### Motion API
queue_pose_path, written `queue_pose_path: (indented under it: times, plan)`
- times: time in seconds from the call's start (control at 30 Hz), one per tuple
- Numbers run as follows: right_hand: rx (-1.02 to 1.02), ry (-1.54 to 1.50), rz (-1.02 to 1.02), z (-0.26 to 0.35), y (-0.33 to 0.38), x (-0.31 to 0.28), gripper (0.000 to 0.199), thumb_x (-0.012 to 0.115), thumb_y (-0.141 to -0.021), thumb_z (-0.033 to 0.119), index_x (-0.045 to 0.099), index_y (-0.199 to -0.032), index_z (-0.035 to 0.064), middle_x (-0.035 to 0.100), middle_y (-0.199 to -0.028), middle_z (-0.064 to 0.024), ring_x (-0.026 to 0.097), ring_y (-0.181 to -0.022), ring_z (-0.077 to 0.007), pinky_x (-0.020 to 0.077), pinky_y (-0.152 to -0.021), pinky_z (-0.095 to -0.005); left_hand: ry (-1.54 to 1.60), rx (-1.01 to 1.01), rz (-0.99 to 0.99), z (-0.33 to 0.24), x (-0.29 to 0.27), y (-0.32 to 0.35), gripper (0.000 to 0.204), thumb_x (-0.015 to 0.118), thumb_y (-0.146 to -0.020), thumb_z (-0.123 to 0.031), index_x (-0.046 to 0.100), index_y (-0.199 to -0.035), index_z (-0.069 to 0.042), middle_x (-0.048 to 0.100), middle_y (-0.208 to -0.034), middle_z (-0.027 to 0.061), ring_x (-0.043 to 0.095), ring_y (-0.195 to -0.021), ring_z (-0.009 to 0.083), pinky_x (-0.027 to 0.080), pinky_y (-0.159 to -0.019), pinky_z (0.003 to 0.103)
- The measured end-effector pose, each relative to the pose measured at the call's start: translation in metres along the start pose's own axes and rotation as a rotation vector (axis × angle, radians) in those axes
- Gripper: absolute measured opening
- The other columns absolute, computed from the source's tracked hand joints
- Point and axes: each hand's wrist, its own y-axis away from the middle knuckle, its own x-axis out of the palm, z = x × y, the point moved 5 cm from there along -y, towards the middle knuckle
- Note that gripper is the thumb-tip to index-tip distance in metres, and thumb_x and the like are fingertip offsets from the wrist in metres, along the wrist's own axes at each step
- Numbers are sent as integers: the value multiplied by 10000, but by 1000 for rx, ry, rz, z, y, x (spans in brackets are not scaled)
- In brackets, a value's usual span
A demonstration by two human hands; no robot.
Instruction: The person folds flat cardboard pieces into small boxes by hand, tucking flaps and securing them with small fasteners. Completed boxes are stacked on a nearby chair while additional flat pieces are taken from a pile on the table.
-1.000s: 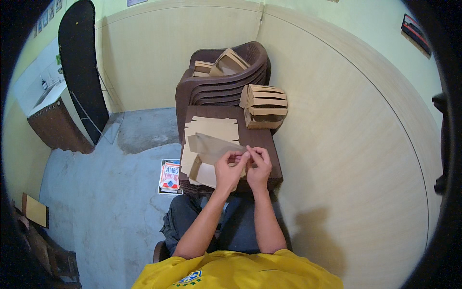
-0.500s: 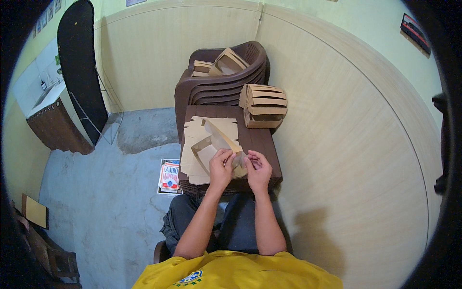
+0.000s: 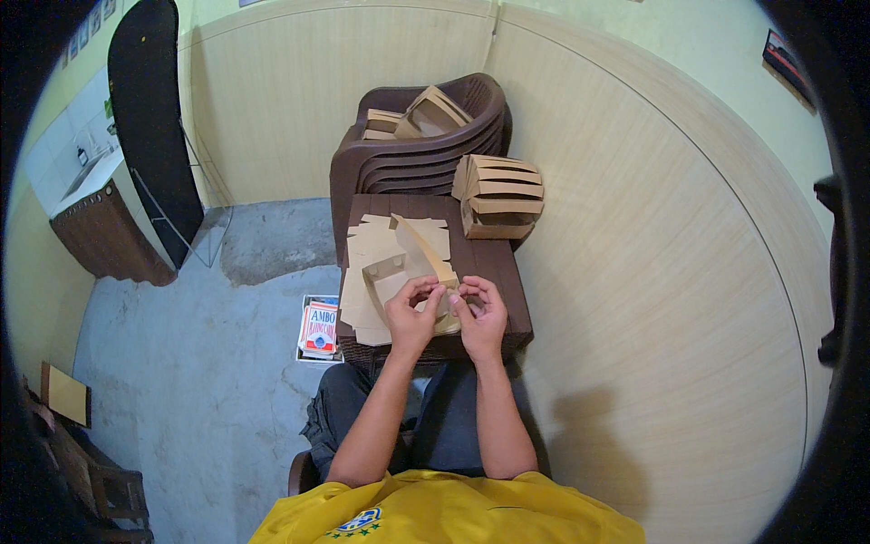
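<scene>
The open box sits over cardboard sheets on the counter, corner pinched by the left hand, the right hand's grip unclear to me; uneven pulling might tear it.

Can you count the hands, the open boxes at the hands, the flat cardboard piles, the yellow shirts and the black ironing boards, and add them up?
Hands, left hand and right hand: 2
Open box at the hands: 1
Flat cardboard pile: 1
Yellow shirt: 1
Black ironing board: 1
Total: 6
</scene>
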Motion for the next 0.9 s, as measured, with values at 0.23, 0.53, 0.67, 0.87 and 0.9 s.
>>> queue_pose_path:
  times: [0.23,0.53,0.67,0.87,0.9]
  plan:
    - [-20,40,-68,1,2,6,366,755,-974,-49,609,-1308,-13,685,-1122,-84,680,-974,-125,644,-768,-277,45,-29,41,3,-1,4,230,791,-969,-30,769,-1188,40,813,-1044,122,771,-952,149,616,-869,293]
    - [-106,137,-197,-2,9,11,318,752,-989,-21,586,-1259,-6,682,-1133,-86,684,-962,-125,634,-720,-272,6,31,142,-7,2,3,145,732,-1007,-34,742,-1117,59,762,-1035,107,723,-967,158,582,-891,316]
    - [-103,103,-195,-1,11,12,304,745,-996,-23,581,-1251,-6,692,-1118,-89,685,-945,-126,623,-711,-271,-88,-111,252,-5,-1,0,151,696,-1041,-79,720,-1100,59,740,-1020,104,700,-942,151,561,-854,321]
    - [-104,103,-187,2,11,11,283,754,-992,-25,585,-1217,5,718,-1089,-90,686,-911,-120,611,-705,-265,-91,-242,316,4,-8,-7,160,747,-1012,-104,743,-1077,43,763,-954,76,688,-889,125,551,-813,309]
    - [-115,110,-183,2,11,11,280,757,-990,-24,585,-1210,7,721,-1086,-90,686,-906,-118,609,-703,-264,-68,-235,320,5,-8,-9,167,765,-1004,-120,754,-1062,36,767,-943,70,680,-870,118,545,-796,305]
